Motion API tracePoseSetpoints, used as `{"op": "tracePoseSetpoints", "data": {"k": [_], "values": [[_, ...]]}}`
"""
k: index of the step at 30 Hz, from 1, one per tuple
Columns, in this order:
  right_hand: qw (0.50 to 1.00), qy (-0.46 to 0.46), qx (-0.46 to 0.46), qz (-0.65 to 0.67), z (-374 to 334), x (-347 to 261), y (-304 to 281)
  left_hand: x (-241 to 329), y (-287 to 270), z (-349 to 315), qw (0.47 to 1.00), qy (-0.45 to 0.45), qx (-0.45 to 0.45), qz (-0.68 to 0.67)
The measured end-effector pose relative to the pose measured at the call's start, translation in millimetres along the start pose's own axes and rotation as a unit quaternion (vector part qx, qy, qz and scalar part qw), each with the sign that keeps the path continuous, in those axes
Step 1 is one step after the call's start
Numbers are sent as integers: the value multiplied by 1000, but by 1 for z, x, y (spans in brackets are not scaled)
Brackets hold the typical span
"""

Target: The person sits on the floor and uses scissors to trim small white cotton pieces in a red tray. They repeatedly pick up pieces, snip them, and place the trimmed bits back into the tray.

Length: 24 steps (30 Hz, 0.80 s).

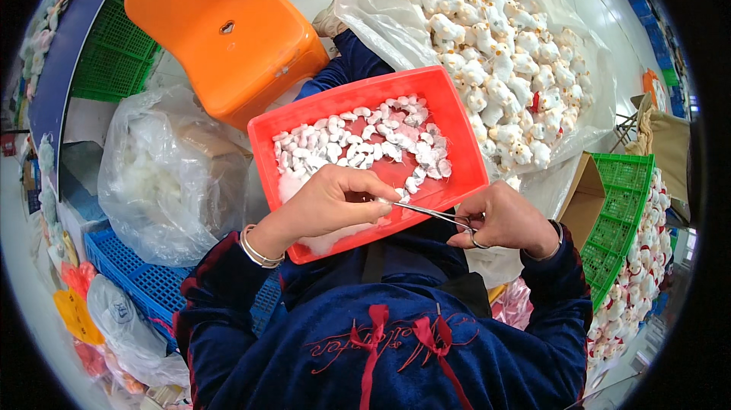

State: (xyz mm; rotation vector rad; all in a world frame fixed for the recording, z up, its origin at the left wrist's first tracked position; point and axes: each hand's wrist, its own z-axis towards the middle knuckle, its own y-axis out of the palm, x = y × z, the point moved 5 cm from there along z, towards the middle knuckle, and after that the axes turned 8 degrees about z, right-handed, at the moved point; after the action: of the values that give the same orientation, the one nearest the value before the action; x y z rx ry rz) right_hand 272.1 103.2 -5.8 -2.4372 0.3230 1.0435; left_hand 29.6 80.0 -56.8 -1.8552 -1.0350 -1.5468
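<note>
My right hand (509, 221) is closed on slim silver forceps (435, 213), with thumb and finger at the loops. The forceps point left, and their tip meets the fingertips of my left hand (331, 204). That left hand is pinched round a small white fabric piece, mostly hidden by the fingers. Both hands are over the near side of a red plastic tray (365, 79), which rests tilted across my lap. Many small stuffed white pieces (304, 139) lie in it, some with loose fibre. White fluffy stuffing (291, 184) sits along its left and near sides.
Beyond the tray at right, a clear plastic sack (388, 6) holds many white plush toys (495, 67). An orange chair (221, 37) stands at the far left. Left of me are a plastic bag of white fluff (156, 174) and a blue crate (145, 277); green crates (620, 216) stand at right.
</note>
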Motion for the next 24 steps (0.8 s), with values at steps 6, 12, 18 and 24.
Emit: {"op": "tracePoseSetpoints", "data": {"k": [6, 12, 18, 24], "values": [[995, -25, 51, -88, 2, -3, 0, -6, -3, -2, 981, -127, -5, -149], [987, -5, 87, -137, 6, -8, 0, -6, -3, 0, 988, -98, 101, 63], [984, 8, 118, -135, 6, -14, -4, -9, 1, 3, 932, 54, 212, 290], [970, -56, 140, -190, 6, -5, -3, -22, -6, 6, 991, 5, 128, 48]]}}
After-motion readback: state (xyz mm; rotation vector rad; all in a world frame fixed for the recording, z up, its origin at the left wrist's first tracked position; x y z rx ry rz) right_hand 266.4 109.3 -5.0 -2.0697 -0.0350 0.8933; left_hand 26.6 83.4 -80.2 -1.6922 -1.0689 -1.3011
